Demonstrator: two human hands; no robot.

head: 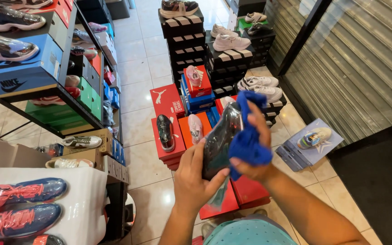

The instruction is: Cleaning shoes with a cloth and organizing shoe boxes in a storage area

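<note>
From the head view, I have the plastic-wrapped dark shoe [221, 138] up in front of me with the blue cloth [248, 136] pressed against its upper side; I'd judge the wiping underway, though how much is cleaned I cannot tell. My left hand [195, 179] is clamped around the shoe's lower end from beneath, and my right hand [255, 156] is closed on the bunched cloth. Below and beyond my grip sit red shoe boxes [169, 136] on the tiled floor [137, 90].

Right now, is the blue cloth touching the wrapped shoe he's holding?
Touching. The head view shows the blue cloth, bunched in the right hand, pressed against the plastic-wrapped dark shoe that the left hand grips from below.
</note>
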